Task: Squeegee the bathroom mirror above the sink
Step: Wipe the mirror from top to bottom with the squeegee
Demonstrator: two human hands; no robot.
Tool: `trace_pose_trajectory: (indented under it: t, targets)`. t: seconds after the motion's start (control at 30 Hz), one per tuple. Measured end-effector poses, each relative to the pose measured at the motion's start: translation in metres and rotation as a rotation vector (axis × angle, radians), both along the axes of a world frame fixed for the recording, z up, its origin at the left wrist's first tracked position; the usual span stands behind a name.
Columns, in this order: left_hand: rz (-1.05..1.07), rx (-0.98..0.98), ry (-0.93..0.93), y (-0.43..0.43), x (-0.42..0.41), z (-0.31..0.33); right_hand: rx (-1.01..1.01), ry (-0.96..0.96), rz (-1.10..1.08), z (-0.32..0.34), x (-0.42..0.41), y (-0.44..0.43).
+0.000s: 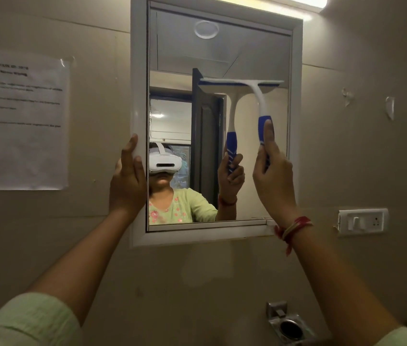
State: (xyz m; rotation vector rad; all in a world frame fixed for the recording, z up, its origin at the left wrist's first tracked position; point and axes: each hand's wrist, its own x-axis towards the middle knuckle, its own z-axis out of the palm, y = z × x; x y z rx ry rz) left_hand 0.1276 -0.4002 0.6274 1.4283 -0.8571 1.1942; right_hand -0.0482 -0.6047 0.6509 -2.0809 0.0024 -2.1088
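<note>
The mirror (177, 53) hangs on the wall in a white frame, straight ahead of me. A white squeegee (257, 96) with a blue grip has its blade lying flat against the glass on the right half, about a third of the way down. My right hand (272, 176) is shut on its blue handle, with the thumb laid up along the grip. My left hand (128, 181) grips the left edge of the white frame at mid-height. The glass reflects the squeegee, my right hand and a person wearing a white headset.
A printed sheet (20, 121) is taped to the wall left of the mirror. A white switch plate (362, 222) sits to the right, just below the mirror's lower edge. A metal holder (287, 325) juts from the wall at the bottom. A light bar (297, 1) glows above the frame.
</note>
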Motion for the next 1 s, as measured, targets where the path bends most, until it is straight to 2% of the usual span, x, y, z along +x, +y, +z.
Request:
trace_pose_trajectory:
  t: [0.4,1.0]
  targets:
    - [0.020,-0.001,0.006,0.000,-0.001,-0.001,0.018,-0.040,0.057,-0.047,0.008,0.007]
    - [0.041,-0.017,-0.024,-0.002,0.002,-0.001,0.078,0.137,0.114,-0.140,-0.004,0.012]
